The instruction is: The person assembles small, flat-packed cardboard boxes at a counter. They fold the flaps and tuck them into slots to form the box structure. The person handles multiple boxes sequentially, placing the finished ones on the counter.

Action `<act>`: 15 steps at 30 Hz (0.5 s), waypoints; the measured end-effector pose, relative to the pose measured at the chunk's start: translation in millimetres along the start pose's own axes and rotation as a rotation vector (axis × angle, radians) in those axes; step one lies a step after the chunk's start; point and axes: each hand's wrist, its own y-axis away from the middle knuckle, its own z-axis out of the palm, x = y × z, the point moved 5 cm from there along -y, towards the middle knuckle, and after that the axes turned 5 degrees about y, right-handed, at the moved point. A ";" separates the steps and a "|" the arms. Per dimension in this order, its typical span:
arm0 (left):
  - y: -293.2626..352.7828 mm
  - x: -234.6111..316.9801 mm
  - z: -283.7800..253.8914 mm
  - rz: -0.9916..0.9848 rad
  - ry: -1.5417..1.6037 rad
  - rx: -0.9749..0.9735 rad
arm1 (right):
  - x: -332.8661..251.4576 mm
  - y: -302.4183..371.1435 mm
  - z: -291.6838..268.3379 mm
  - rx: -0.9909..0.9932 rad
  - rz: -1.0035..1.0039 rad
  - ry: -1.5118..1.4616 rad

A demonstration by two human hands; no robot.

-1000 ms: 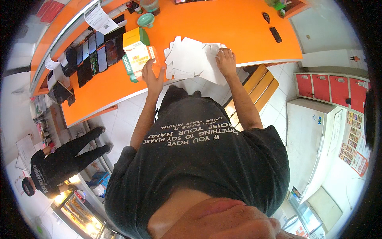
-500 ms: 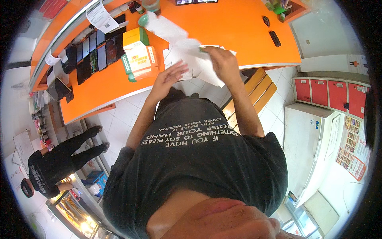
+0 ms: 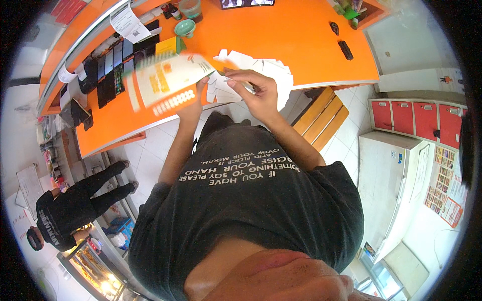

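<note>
A flat printed carton blank (image 3: 163, 80), white, yellow and orange, is lifted over the left part of the orange counter and smeared by motion. My left hand (image 3: 193, 103) grips its near right edge; the thumb shows and the fingers are behind the card. At the blank's right end, my right hand (image 3: 257, 93) pinches the corner between thumb and curled fingers. Below and behind this hand, a fanned stack of white blanks (image 3: 278, 75) lies at the counter's near edge. A yellow and green carton blank (image 3: 166, 46) shows partly behind the lifted one.
Several phones and tablets (image 3: 107, 62) line the counter's left side. A green bowl (image 3: 185, 28) and clear tub (image 3: 191, 9) stand farther back. A wooden bench (image 3: 321, 120) is under the counter's right front. At lower left, a co-worker (image 3: 65, 215) faces away near a lit display case.
The white-faced blank in my right hand has gone; a printed blank is now lifted at left. My left hand has gone from open to gripping, and my right hand has moved left and nearer.
</note>
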 end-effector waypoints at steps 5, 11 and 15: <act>4.2 5.0 13.6 0.059 0.103 -0.183 | -15.1 -1.2 21.4 0.081 -0.228 0.136; 12.5 -47.4 13.7 -0.478 1.152 -0.274 | -10.3 -2.2 27.2 -0.036 -0.272 0.210; 28.8 -56.3 7.3 -0.581 1.405 -0.355 | -20.5 -2.0 32.3 -0.220 -0.246 0.258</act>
